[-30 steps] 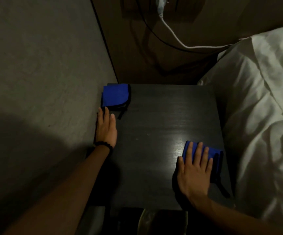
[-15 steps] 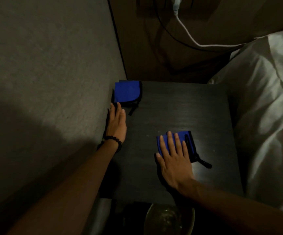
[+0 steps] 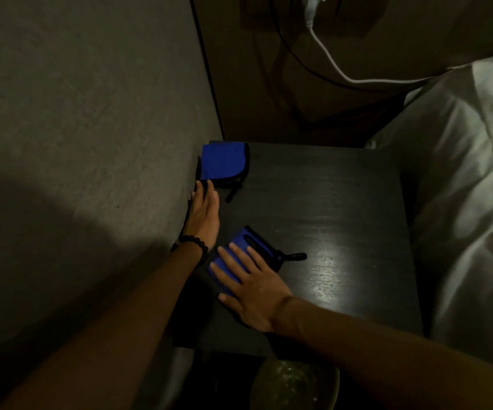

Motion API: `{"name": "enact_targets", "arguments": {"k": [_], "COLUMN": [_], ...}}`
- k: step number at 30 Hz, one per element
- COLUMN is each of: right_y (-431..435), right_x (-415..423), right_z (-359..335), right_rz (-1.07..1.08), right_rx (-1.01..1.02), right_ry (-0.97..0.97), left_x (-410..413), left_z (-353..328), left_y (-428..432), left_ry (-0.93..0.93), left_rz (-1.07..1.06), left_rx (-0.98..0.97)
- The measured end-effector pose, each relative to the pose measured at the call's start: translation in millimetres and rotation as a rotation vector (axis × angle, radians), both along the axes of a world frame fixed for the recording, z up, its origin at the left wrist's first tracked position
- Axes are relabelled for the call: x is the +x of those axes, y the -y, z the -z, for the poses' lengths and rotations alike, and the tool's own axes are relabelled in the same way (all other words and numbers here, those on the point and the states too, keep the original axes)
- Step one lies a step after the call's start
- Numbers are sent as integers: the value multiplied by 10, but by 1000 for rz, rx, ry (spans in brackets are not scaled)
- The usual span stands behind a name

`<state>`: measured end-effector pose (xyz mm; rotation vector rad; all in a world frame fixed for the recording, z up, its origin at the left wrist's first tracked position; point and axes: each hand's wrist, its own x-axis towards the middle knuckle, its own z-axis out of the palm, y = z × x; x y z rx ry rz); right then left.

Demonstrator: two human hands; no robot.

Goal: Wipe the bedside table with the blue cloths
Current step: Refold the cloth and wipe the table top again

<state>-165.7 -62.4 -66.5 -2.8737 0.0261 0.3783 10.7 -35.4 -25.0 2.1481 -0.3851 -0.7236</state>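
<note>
The dark bedside table (image 3: 328, 202) fills the middle of the view. A folded blue cloth with black trim (image 3: 223, 165) lies in its far left corner against the wall. My left hand (image 3: 205, 211) rests flat along the table's left edge, fingertips touching that cloth's near edge. A second blue cloth (image 3: 241, 242) lies near the front left, its black loop trailing right. My right hand (image 3: 248, 285) presses flat on this cloth with fingers spread, covering most of it.
A grey wall (image 3: 91, 143) runs along the table's left side. A bed with white sheets (image 3: 470, 187) borders the right side. White and black cables (image 3: 328, 60) hang on the back wall. A round glassy object (image 3: 292, 383) sits below the table's front edge.
My right hand has slid its cloth across the table from the front right to the front left. My left hand has crept forward to touch the corner cloth.
</note>
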Motion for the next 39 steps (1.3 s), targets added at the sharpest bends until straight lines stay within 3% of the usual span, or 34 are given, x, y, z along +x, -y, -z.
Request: {"name": "enact_targets", "arguments": {"k": [6,19,28,34,39], "right_y": [65,42,415,779,969], "right_x": [-66,-474,-899,-1248,-1576], "right_z": [8,54,-14,-52,-75], "right_rz": [-234,-389,-289,-156,11], "right_rx": [-1,81,76,5,-38], "right_ry": [7,91,32,1,-12], "left_x": [-10,-132,-181,-82,-167], "left_z": [52,6,63,292,409], "left_y": [1,28,17,-85,-192], "left_ry": [33,95,159,351,421], "left_rz": [39,7,-16,264,272], "left_rx": [27,154,208,421,435]}}
